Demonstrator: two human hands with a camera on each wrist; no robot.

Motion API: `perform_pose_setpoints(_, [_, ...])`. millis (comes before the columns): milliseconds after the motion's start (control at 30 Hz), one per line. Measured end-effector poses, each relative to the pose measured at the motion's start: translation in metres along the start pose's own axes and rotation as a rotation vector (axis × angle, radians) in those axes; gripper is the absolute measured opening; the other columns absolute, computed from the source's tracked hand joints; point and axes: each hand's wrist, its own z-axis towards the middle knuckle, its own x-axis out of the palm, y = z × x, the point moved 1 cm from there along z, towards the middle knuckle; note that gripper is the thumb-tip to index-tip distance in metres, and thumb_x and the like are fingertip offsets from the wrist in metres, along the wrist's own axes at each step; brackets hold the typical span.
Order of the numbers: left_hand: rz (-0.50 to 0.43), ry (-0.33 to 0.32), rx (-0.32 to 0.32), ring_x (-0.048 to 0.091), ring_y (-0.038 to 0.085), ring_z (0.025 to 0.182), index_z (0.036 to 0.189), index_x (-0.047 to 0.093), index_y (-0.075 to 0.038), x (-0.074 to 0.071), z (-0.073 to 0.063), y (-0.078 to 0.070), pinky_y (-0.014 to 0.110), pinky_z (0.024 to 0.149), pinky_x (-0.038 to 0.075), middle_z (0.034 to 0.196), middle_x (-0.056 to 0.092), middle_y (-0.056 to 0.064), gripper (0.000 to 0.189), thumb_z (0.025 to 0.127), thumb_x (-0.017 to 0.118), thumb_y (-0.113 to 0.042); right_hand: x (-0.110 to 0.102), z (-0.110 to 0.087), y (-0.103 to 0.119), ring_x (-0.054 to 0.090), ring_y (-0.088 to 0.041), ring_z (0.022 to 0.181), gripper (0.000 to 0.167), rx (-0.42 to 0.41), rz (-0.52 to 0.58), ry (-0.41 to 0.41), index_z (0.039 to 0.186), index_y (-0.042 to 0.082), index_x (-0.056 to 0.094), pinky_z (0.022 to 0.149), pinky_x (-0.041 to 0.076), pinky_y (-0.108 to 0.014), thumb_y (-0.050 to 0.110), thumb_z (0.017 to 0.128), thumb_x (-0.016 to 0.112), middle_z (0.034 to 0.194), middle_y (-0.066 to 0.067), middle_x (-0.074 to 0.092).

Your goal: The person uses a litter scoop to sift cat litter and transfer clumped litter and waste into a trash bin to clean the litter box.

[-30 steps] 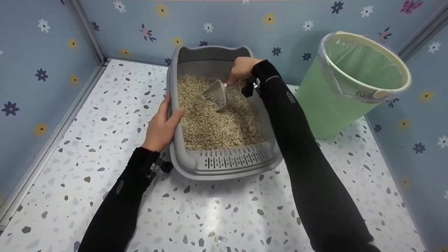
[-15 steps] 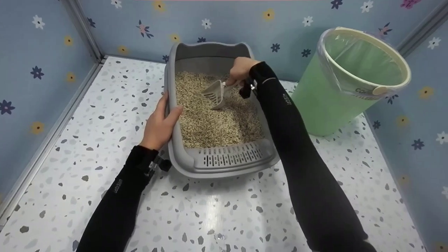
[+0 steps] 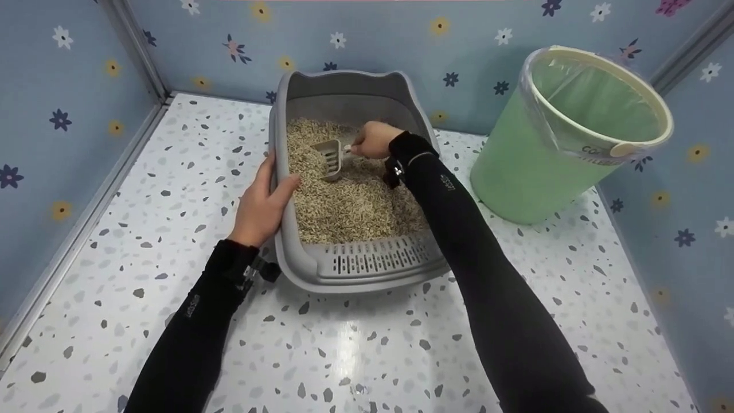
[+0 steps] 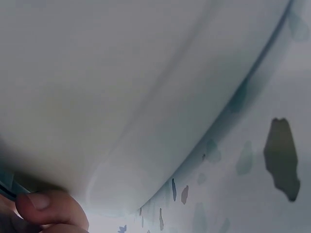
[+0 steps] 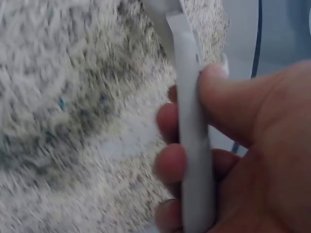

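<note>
A grey litter box [image 3: 312, 275] stands on the floor with pale pellet litter [image 3: 352, 212] spread over its bottom. My left hand [image 3: 258, 209] grips the box's left rim, thumb over the edge and fingers along the outer wall. Curled fingertips [image 4: 53, 211] show at the underside of the rim in the left wrist view. In my right hand [image 3: 377, 139] is a slotted litter scoop [image 3: 334, 159], its head tilted low at the litter toward the left wall. The right wrist view shows fingers and thumb wrapped round the scoop's handle [image 5: 194, 141].
To the right of the box stands a green trash can [image 3: 516, 166] with a clear liner folded over its cream rim. Flowered blue wall panels [image 3: 367, 34] close in the back and both sides. The floor [image 3: 321, 355] is white with grey specks.
My right hand has moved the scoop left and slightly toward me over the litter. My left hand keeps its grip on the rim.
</note>
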Motion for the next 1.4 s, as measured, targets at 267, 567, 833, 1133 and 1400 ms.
perform_pose_setpoints(267, [-0.007, 0.003, -0.012, 0.047, 0.051, 0.152, 0.179, 0.015, -0.044, -0.003, -0.002, 0.0, 0.067, 0.121, 0.043, 0.181, 0.028, 0.02, 0.09, 0.105, 0.057, -0.074, 0.024, 0.006, 0.006, 0.027, -0.013, 0.051, 0.06, 0.034, 0.078, -0.142, 0.066, 0.018, 0.053, 0.059, 0.024, -0.03, 0.056, 0.109, 0.069, 0.057, 0.006, 0.035])
perform_pose_setpoints(567, [0.009, 0.0, 0.005, 0.037, 0.047, 0.16, 0.18, 0.016, -0.038, -0.004, -0.001, 0.001, 0.063, 0.131, 0.03, 0.181, 0.029, 0.019, 0.088, 0.108, 0.057, -0.068, 0.031, 0.001, 0.003, 0.034, -0.01, 0.045, 0.057, 0.035, 0.157, -0.232, 0.06, 0.017, 0.062, 0.055, 0.025, -0.027, 0.047, 0.107, 0.075, 0.05, 0.007, 0.048])
perform_pose_setpoints(833, [0.005, -0.002, -0.002, 0.034, 0.048, 0.162, 0.18, 0.016, -0.038, -0.007, -0.003, 0.003, 0.065, 0.131, 0.027, 0.182, 0.026, 0.016, 0.091, 0.106, 0.056, -0.073, 0.033, -0.014, 0.003, 0.021, -0.01, 0.048, 0.066, -0.014, 0.283, -0.23, 0.055, 0.021, 0.043, 0.06, 0.02, -0.028, 0.043, 0.11, 0.073, 0.053, 0.007, 0.03])
perform_pose_setpoints(1133, [0.002, -0.003, 0.016, 0.027, 0.042, 0.166, 0.18, 0.014, -0.034, -0.013, -0.003, 0.002, 0.059, 0.135, 0.023, 0.184, 0.021, 0.008, 0.092, 0.107, 0.056, -0.071, 0.027, -0.05, 0.012, 0.037, -0.01, 0.048, 0.063, 0.078, 0.447, -0.375, 0.057, 0.021, 0.049, 0.056, 0.027, -0.027, 0.044, 0.11, 0.074, 0.051, 0.007, 0.042])
perform_pose_setpoints(1400, [0.008, -0.012, 0.048, 0.027, 0.04, 0.166, 0.181, 0.014, -0.032, -0.014, 0.0, 0.002, 0.058, 0.135, 0.023, 0.185, 0.02, 0.007, 0.09, 0.109, 0.055, -0.068, 0.009, -0.104, 0.023, 0.059, -0.012, 0.049, 0.046, 0.083, 0.437, -0.466, 0.081, 0.018, 0.073, 0.051, 0.038, -0.027, 0.05, 0.112, 0.067, 0.053, 0.004, 0.056])
